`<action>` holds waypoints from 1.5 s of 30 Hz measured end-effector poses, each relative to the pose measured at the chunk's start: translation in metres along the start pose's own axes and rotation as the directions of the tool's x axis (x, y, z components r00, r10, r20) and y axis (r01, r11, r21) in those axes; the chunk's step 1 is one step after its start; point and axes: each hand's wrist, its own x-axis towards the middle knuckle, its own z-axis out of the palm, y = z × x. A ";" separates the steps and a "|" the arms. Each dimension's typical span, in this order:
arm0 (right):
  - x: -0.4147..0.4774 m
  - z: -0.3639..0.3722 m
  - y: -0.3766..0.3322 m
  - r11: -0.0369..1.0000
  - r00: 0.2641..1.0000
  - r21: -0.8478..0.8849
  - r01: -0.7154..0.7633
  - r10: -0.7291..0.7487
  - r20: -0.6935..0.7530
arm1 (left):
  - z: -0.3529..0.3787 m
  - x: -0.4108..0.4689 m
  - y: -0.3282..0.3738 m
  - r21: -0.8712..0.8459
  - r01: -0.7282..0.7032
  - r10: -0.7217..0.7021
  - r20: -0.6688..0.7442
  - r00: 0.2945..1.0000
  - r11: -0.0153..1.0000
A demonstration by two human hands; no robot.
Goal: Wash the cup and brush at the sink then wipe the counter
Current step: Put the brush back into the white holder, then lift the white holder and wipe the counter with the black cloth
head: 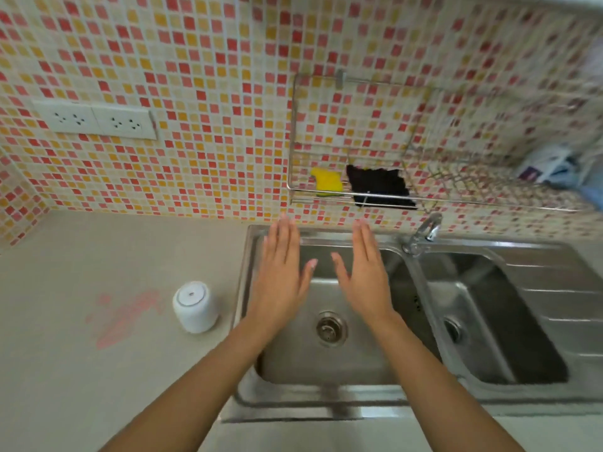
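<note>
My left hand (pixel 280 272) and my right hand (pixel 365 272) hover flat, fingers straight, above the left basin of a steel double sink (pixel 293 370). Neither hand holds anything. A white cup (pixel 195 306) stands upside down on the beige counter (pixel 81 386), just left of the sink. A pink smear (pixel 124 316) marks the counter to the left of the cup. No brush is in view.
A wire rack (pixel 359 197) on the tiled wall holds a yellow sponge (pixel 326 181) and a black cloth (pixel 378 187). The tap (pixel 424 234) stands between the two basins. A drain (pixel 330 328) sits in the left basin. Wall sockets (pixel 98 120) are at left.
</note>
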 end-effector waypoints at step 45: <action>-0.077 0.099 -0.110 0.854 0.841 0.204 -0.479 0.379 0.387 | -0.055 -0.065 -0.189 -0.155 0.381 -0.287 0.423 0.860 0.911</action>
